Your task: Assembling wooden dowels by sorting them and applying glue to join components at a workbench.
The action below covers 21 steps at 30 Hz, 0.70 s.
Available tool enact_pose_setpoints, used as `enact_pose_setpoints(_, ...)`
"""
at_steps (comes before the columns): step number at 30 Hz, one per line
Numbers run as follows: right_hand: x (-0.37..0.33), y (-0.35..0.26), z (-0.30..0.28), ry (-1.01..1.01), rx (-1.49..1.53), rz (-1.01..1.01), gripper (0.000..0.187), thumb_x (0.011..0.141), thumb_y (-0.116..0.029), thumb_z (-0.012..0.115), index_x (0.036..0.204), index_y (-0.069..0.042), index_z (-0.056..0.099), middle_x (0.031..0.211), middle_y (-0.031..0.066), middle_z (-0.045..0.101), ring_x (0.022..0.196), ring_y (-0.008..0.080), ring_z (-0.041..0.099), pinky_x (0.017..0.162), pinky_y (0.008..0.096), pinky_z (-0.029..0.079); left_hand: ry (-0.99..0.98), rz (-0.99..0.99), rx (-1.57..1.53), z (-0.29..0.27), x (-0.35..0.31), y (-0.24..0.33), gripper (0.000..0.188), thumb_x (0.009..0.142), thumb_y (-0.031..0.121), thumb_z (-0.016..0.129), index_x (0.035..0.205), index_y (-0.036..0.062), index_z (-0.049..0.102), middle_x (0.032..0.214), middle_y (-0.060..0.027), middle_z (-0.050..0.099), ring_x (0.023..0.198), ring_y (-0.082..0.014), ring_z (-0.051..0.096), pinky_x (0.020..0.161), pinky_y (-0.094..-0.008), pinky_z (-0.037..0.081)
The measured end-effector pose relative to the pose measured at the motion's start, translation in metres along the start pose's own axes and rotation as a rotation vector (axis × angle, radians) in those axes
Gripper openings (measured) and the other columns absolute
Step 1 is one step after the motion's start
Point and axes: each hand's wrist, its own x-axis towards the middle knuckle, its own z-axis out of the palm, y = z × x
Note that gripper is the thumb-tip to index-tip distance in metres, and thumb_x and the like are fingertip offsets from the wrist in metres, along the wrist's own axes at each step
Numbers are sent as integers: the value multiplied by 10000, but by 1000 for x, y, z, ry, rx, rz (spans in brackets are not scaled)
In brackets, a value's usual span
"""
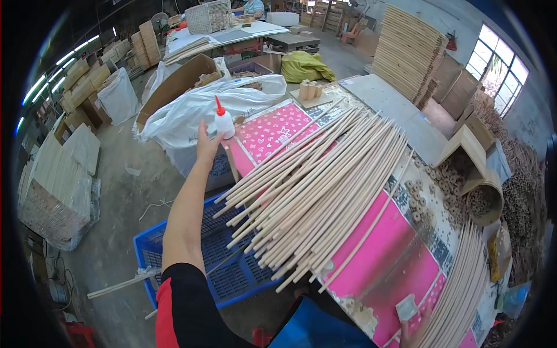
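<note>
My left hand (208, 144) is stretched out to the far left corner of the table, its fingers and thumb apart. Right beside it stands a white squeeze bottle (224, 124) with a red pointed nozzle; whether the fingertips touch it is hard to make out. A large spread of thin wooden rods (325, 185) lies across the pink patterned table cover (377, 232). At the lower edge my right hand (411, 335) shows only partly and is blurred. It is next to a small whitish square dish (407, 307) and a second bundle of rods (458, 290).
A blue plastic crate (223, 272) sits below the table's left edge. Small wooden rings (418, 200) lie scattered near an open wooden container (484, 203) on the right. Wooden blocks (310, 90) stand at the far end. A cardboard box (174, 93) rises behind white sacking (185, 124).
</note>
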Motion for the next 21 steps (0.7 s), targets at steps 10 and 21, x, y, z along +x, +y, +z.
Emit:
enact_pose_setpoints(10,-4,-6,-17,327,-176,163,529,1080,-266,541,1505,26,425,1460,234,509,1330,348,500,1112,420,422,-43,-27,-73,47,50,-20,764,785,225,871,1423,42,493,1253,-123,663,1145,-253,651,994,-390,507)
enact_pose_setpoints(21,-4,-23,-19,361,-72,60,476,1067,-228,568,1475,-2,475,1422,201,546,1296,307,519,1101,391,423,-37,227,-297,-21,-29,110,592,826,194,840,1332,47,571,1151,-99,685,1033,-215,672,899,-358,540)
